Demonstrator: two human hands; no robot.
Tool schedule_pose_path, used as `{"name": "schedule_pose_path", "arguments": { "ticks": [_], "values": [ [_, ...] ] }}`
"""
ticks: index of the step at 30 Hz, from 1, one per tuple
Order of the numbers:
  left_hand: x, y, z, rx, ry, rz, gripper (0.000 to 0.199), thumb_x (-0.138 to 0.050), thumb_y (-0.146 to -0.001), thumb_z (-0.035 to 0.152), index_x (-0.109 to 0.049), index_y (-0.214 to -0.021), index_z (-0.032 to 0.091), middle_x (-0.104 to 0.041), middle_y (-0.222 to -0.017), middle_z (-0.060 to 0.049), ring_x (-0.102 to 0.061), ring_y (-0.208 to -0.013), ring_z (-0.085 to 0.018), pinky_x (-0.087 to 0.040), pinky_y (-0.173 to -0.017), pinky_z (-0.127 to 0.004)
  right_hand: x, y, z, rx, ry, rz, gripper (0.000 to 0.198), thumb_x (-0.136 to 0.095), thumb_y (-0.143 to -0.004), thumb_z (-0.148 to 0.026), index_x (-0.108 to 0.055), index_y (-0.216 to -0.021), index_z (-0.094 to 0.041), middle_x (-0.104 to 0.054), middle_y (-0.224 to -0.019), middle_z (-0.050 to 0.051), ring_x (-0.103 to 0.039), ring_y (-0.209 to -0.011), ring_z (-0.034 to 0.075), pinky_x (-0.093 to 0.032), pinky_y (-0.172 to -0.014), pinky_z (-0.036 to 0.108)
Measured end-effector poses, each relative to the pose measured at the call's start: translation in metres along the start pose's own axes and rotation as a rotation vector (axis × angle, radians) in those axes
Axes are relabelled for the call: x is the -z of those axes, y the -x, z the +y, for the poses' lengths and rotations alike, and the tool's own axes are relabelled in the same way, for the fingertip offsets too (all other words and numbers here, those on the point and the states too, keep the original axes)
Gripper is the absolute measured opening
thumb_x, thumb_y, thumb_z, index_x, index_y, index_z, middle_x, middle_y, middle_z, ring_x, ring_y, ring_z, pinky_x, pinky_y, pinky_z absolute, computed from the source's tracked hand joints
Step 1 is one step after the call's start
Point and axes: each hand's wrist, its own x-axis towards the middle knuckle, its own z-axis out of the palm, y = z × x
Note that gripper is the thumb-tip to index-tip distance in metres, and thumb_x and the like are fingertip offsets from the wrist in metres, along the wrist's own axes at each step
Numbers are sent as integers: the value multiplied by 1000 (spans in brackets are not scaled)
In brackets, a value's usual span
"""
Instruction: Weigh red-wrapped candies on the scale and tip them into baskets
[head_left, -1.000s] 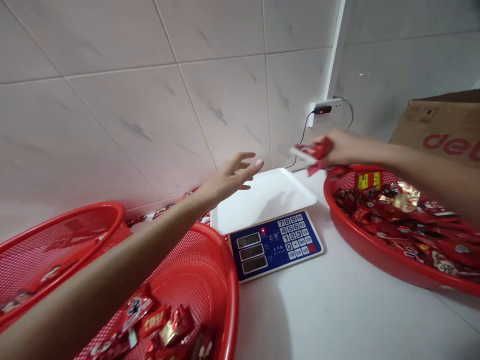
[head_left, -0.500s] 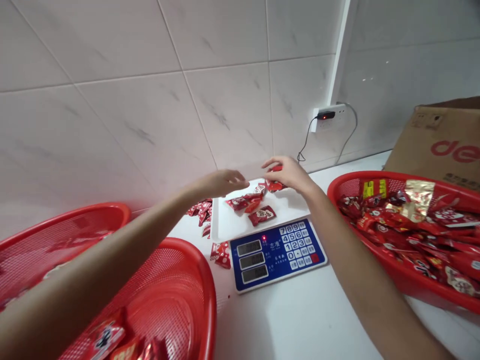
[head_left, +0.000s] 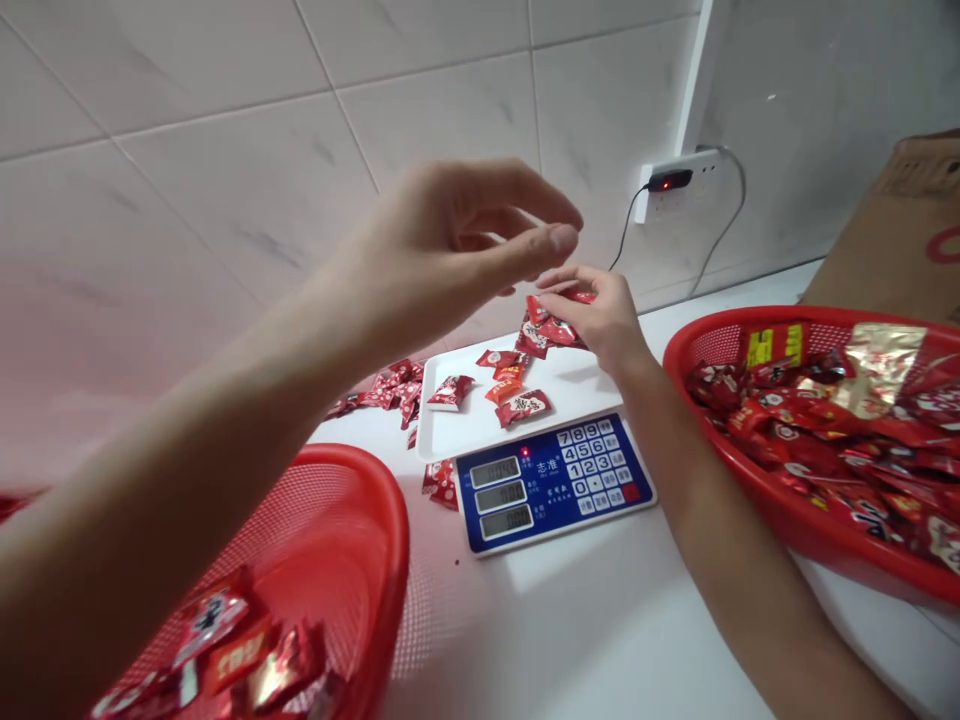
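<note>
My left hand (head_left: 465, 225) hovers in the foreground above the scale, its fingers loosely curved and apart from the thumb, with nothing visible in them. Behind it, my right hand (head_left: 604, 312) is closed around several small red wrapped packets (head_left: 556, 330) at the back of the white weighing tray (head_left: 480, 430). More red packets (head_left: 523, 406) lie spread on that tray. The scale's blue panel (head_left: 559, 480) has lit digits and a keypad; the exact reading is hard to make out.
A red basket (head_left: 397, 560) with several packets stands at the lower left. Another red basket (head_left: 750, 490), heaped with packets, is on the right. Loose packets (head_left: 397, 390) lie left of the tray. A cardboard box (head_left: 892, 230) and a wall socket (head_left: 679, 185) are behind.
My left hand has risen and come closer to the camera, moving right. A packet now lies at the tray's left side. My right hand stays at the back of the tray with packets.
</note>
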Motion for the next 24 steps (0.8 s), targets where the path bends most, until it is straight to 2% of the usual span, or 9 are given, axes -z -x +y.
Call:
{"name": "schedule_pose_path", "arguments": {
  "ticks": [4,8,11,14,18,20,22,24],
  "values": [
    [5,14,-4,23,9,4,20,-67,-92,36,-75,-106,23,-77,-100,-2,-72,-95,-20,-59,-80,-31,-5,1,4,-20,99,0,10,-67,-72,-13,-69,-82,-15,-68,-73,0,-62,-68,13,-51,-68,29],
    [13,20,-2,50,-35,94,20,-66,-94,33,-74,-106,19,-77,-95,-2,-72,-91,-16,-59,-80,-29,-4,0,-7,84,87,70,11,-66,-75,-8,-69,-82,-16,-68,-74,-1,-63,-69,11,-51,-68,27],
    [15,10,-2,38,-113,119,15,-67,-93,28,-75,-101,18,-76,-86,0,-73,-84,-15,-59,-76,-29,-2,0,-17,185,95,119,12,-65,-77,-6,-69,-82,-16,-68,-76,-2,-63,-70,11,-52,-67,25],
    [15,-12,-6,13,-189,137,12,-68,-89,21,-75,-97,16,-74,-82,0,-71,-78,-14,-56,-71,-27,0,0,-22,210,128,149,15,-64,-79,-4,-69,-83,-17,-67,-78,-2,-62,-69,10,-52,-65,24],
    [14,-25,-9,-65,-127,228,11,-70,-86,16,-74,-97,15,-73,-83,1,-71,-79,-12,-55,-69,-23,2,-1,-21,240,140,143,14,-64,-80,-4,-68,-83,-17,-67,-78,-3,-61,-66,9,-52,-62,22],
    [9,-12,-7,-108,31,297,13,-69,-90,19,-72,-101,15,-73,-86,2,-72,-82,-13,-56,-70,-23,3,-1,-20,262,150,139,14,-64,-81,-5,-68,-85,-18,-67,-80,-3,-62,-69,9,-54,-64,22],
    [2,14,-5,-109,211,401,13,-66,-93,23,-70,-104,19,-74,-89,3,-72,-87,-14,-59,-75,-26,4,0,-22,286,177,140,14,-63,-81,-6,-68,-86,-17,-68,-84,-2,-64,-75,10,-56,-71,23],
    [-5,47,-5,-11,256,499,13,-63,-95,29,-69,-106,27,-73,-93,6,-70,-95,-15,-60,-84,-32,3,3,-26,280,213,139,13,-63,-81,-7,-68,-87,-18,-68,-86,-1,-66,-82,11,-57,-79,24]
  ]
}}
